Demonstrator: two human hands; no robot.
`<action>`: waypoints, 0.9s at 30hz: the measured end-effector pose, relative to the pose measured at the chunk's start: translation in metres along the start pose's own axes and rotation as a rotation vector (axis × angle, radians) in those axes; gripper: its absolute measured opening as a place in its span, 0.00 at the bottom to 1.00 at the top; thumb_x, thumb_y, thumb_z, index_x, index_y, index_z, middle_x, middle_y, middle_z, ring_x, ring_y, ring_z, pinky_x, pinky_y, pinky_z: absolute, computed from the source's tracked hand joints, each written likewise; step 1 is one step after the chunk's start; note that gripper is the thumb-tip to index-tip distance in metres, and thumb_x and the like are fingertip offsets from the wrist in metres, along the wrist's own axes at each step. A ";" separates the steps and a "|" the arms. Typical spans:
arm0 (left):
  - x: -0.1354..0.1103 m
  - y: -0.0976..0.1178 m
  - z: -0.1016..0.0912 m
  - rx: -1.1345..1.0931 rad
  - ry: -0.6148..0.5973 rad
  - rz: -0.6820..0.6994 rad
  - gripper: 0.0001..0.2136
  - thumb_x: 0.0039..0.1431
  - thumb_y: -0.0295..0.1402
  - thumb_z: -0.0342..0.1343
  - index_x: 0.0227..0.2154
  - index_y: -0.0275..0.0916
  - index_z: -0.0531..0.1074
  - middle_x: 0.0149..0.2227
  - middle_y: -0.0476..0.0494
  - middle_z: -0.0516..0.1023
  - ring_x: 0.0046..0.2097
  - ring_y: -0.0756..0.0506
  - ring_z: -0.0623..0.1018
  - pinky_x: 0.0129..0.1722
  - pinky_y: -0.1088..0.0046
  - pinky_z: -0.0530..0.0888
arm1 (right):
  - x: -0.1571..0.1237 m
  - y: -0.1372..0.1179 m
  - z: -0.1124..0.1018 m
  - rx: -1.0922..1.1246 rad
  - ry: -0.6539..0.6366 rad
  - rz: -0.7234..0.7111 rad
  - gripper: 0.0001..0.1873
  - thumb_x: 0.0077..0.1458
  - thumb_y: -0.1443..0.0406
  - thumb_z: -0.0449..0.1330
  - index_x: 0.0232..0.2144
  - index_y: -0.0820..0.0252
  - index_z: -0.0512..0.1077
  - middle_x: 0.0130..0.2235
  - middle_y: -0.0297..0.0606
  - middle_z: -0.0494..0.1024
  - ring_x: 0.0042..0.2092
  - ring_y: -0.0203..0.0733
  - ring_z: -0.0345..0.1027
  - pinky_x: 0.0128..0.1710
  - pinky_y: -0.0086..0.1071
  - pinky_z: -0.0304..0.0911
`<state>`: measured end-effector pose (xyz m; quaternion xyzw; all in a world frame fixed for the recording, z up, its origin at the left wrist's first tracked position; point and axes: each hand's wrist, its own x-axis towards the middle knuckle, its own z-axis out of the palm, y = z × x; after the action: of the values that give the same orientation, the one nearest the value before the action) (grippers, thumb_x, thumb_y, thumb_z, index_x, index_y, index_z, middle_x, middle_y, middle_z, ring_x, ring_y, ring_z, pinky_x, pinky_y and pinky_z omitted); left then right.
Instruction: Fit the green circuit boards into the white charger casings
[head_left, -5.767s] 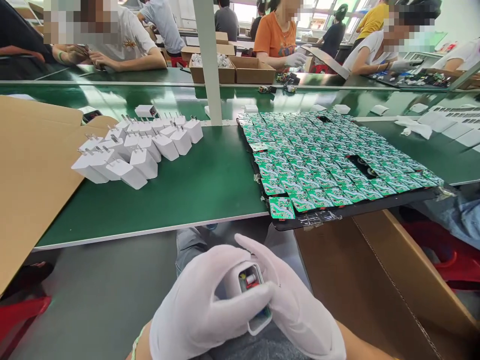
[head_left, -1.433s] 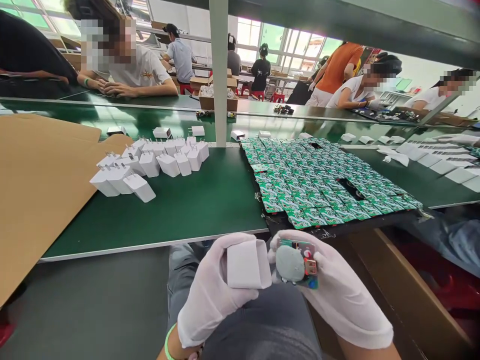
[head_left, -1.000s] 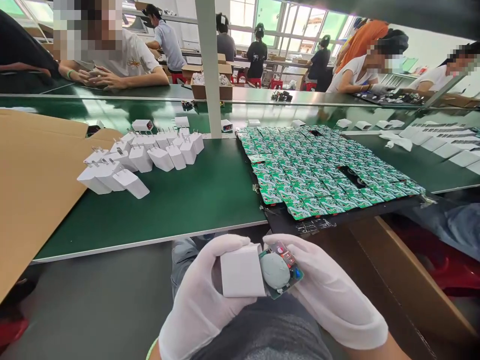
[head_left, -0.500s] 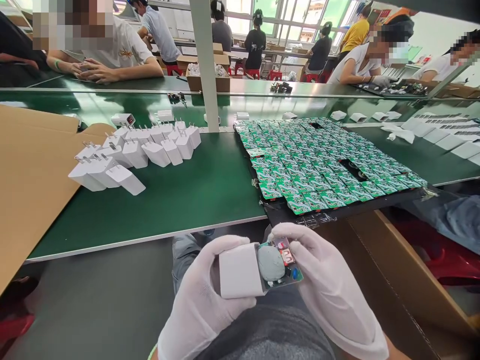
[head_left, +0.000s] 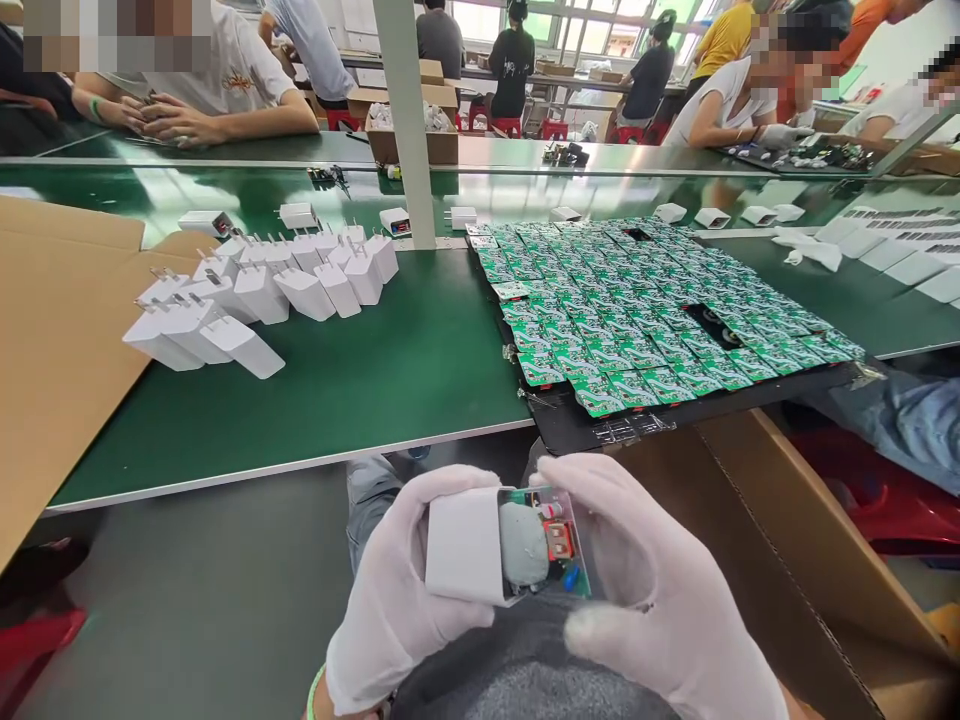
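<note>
My left hand [head_left: 409,590], in a white glove, is wrapped round a white charger housing [head_left: 463,545] above my lap. Out of the housing's right end sticks a green circuit board [head_left: 581,550], carrying a grey putty-like lump [head_left: 524,543], a red-edged USB socket [head_left: 559,540] and a blue component. My gloved right hand [head_left: 645,580] curves round the board's outer end with thumb and fingers spread. Its upper fingertips are close to the board's top corner; whether they touch it I cannot tell. The thumb is apart from the board, below it.
Circuit boards [head_left: 630,310] lie in rows on a black tray [head_left: 559,425] at the bench edge. White chargers with pins up [head_left: 300,275] stand at left beside a cardboard sheet [head_left: 67,330]. Housings lie on the belt [head_left: 510,190] behind. An open carton [head_left: 780,560] stands right. Co-workers sit opposite.
My right hand has opened, its thumb coming down and away from the board. The housing and board have shifted slightly left in view. Housings on the belt have moved left.
</note>
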<state>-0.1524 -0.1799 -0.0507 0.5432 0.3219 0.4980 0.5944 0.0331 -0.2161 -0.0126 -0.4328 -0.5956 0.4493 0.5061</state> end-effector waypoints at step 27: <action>-0.001 0.007 0.004 0.054 -0.045 0.060 0.27 0.39 0.35 0.72 0.44 0.47 0.70 0.45 0.50 0.78 0.46 0.46 0.78 0.47 0.75 0.75 | -0.006 -0.017 -0.002 -0.183 -0.050 0.002 0.28 0.50 0.63 0.66 0.53 0.39 0.64 0.51 0.36 0.71 0.52 0.48 0.67 0.50 0.37 0.67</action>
<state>-0.1507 -0.1825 -0.0430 0.5794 0.3055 0.4946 0.5712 0.0348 -0.2251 0.0028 -0.4664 -0.6463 0.4042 0.4487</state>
